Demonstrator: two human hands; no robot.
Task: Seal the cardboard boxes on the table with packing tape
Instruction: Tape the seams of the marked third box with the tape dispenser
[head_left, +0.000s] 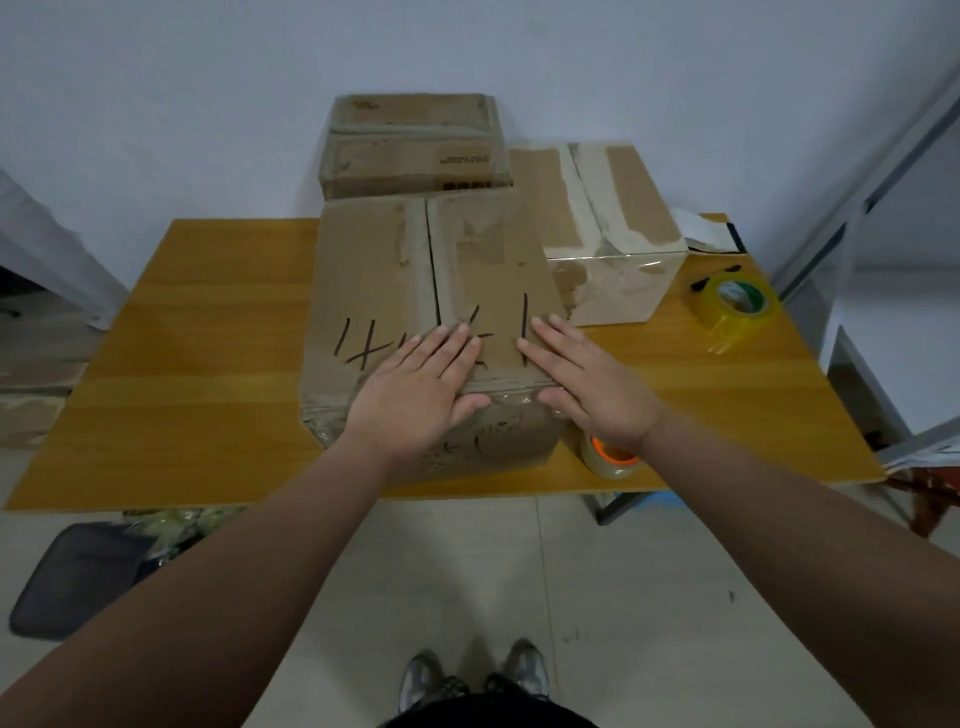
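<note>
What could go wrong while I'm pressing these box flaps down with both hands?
1. The left hand and right hand lie flat on the front box, whose centre seam looks untaped; reaching for tape may let the flaps lift.
2. The orange-core tape roll sits near the table edge under your right wrist and could be knocked off.

dim, flat indoor light; soft shadows; faint glare on tape; wide-angle bending at edges; slightly soft focus.
</note>
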